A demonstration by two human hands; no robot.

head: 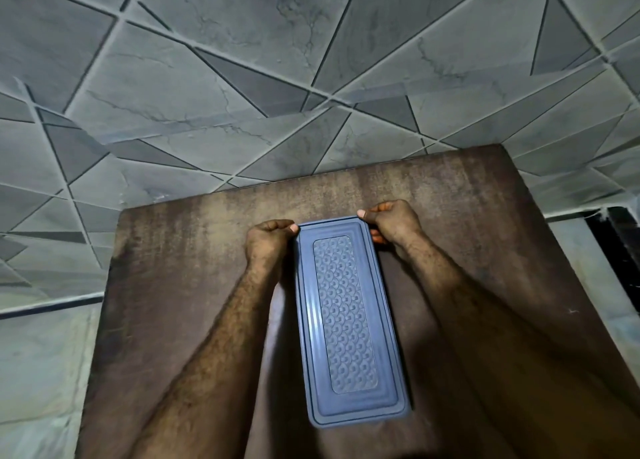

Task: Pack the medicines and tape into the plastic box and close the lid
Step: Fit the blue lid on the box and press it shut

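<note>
A long blue plastic box (346, 320) lies lengthwise on the brown table (180, 285), with its patterned lid on top. My left hand (268, 242) grips the box's far left corner, thumb pressed on the lid's edge. My right hand (391, 221) grips the far right corner the same way, fingers curled under the rim. The lid hides the box's contents. No medicines or tape show anywhere.
The table's far edge runs just beyond my hands. Past it lies a grey tiled floor (311, 60) with dark angular lines. A dark gap (620, 250) shows at the right beside the table.
</note>
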